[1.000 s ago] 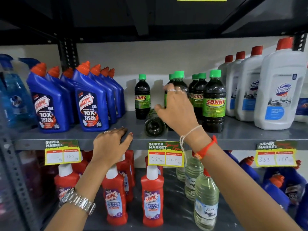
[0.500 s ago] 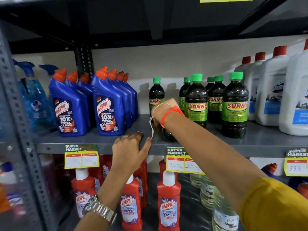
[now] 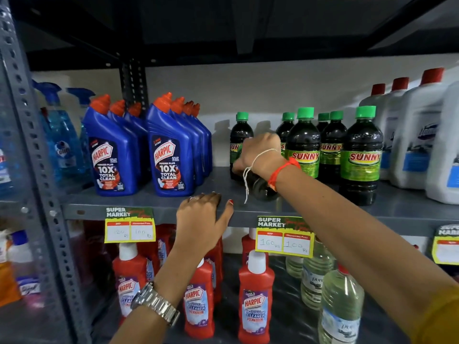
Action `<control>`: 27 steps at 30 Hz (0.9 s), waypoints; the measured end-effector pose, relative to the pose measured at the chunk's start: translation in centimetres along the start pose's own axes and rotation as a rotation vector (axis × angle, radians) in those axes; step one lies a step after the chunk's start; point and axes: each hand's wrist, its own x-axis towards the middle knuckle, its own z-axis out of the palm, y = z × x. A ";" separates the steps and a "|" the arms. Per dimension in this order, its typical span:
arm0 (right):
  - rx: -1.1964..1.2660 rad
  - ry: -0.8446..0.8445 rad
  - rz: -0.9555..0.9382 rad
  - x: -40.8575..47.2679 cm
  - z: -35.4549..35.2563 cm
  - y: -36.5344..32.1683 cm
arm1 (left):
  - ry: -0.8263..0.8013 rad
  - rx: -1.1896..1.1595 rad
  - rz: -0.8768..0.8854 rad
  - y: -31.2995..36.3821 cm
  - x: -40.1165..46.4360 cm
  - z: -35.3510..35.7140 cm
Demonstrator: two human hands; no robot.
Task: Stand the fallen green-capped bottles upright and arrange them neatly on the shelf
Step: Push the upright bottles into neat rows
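Several dark green-capped Sunny bottles (image 3: 361, 155) stand upright on the grey middle shelf (image 3: 154, 199), and one more upright bottle (image 3: 240, 135) stands apart to their left. Between them a fallen bottle (image 3: 263, 191) lies on its side with its round base towards me. My right hand (image 3: 259, 155) curls down over the fallen bottle's body and grips it; its fingers are hidden behind the hand. My left hand (image 3: 202, 216) rests flat on the shelf's front edge, thumb spread, holding nothing.
Blue Harpic bottles (image 3: 169, 155) stand to the left and white red-capped jugs (image 3: 417, 142) to the right. Red Harpic bottles (image 3: 255, 301) and clear bottles (image 3: 341, 301) fill the shelf below. A metal upright (image 3: 32, 150) stands at the far left. Price tags (image 3: 284, 238) hang from the shelf edge.
My right hand has dropped from the upright bottles onto the fallen bottle and closed over it. My left hand has stayed on the shelf edge. The view has shifted left.
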 end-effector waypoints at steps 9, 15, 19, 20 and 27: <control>0.935 0.394 0.015 0.2 1.2 2.3 | -0.011 -0.016 0.002 -0.2 0.0 0.0; 1.293 0.335 0.043 -0.5 4.0 1.8 | -0.014 -0.005 -0.043 0.2 0.0 0.1; 1.319 0.297 0.025 -0.8 5.9 1.6 | -0.018 -0.007 -0.052 0.2 0.0 0.2; 1.324 0.288 0.019 -0.7 6.1 1.5 | -0.012 -0.008 -0.055 0.2 0.0 0.2; 1.265 0.243 -0.004 -1.0 6.6 1.6 | -0.016 -0.019 -0.041 0.0 0.1 0.0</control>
